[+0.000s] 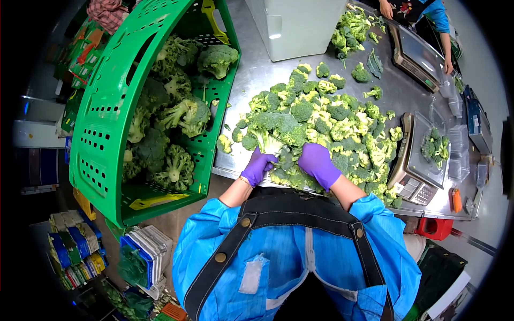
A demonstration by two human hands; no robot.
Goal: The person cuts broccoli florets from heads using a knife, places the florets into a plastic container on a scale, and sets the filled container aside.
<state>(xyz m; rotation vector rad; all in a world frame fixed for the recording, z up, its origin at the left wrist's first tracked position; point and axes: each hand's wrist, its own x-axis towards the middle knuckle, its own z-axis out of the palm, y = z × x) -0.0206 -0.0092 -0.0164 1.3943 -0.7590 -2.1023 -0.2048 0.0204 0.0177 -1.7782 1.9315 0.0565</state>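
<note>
My left hand (258,167), in a purple glove, is closed at the pale stalk end of a large broccoli head (278,125) near the table's front edge. Just to its right, my right hand (319,166), also in a purple glove, is curled into a fist over the florets, back of the hand up. What its fingers hold is hidden. Cut broccoli florets (342,125) lie in a wide heap beyond and to the right of both hands, with some between them.
A tilted green crate (101,144) of whole broccoli heads stands left. A pale bin (297,27) is at the back. Scales (415,171) and clear plastic trays (459,152) are on the right, with an orange-handled tool (456,200). Another person's arm (445,45) reaches in at upper right.
</note>
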